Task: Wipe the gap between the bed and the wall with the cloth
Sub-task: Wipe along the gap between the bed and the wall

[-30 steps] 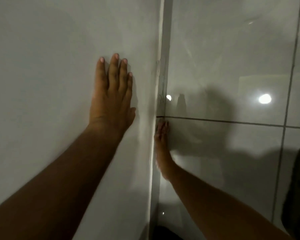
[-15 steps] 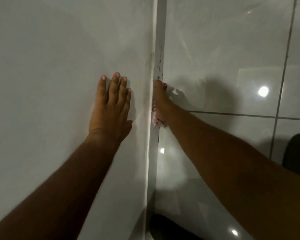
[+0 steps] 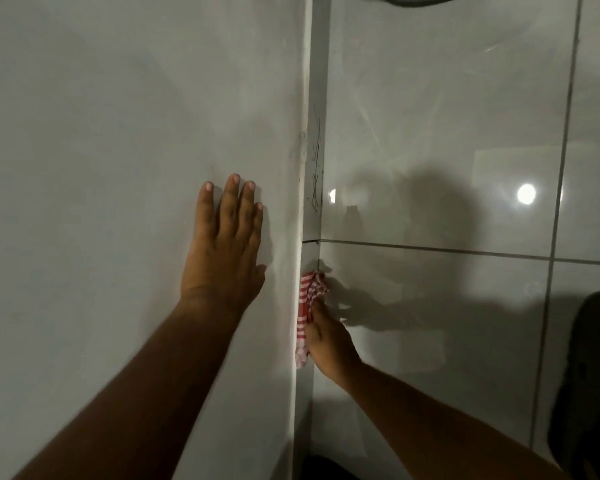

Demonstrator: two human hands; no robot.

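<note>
Red-checked cloth (image 3: 309, 306) in right hand (image 3: 328, 344)

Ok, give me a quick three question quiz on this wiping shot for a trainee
1. True or false: the left hand lies flat on the plain surface, fingers spread.
2. Which hand holds the cloth? A) left B) right C) both
3. Fill in: the cloth's pattern is red and ____.

Key: 1 true. 2 B, the right hand presses it at the strip where the plain surface meets the glossy tiles. 3 white.
</note>
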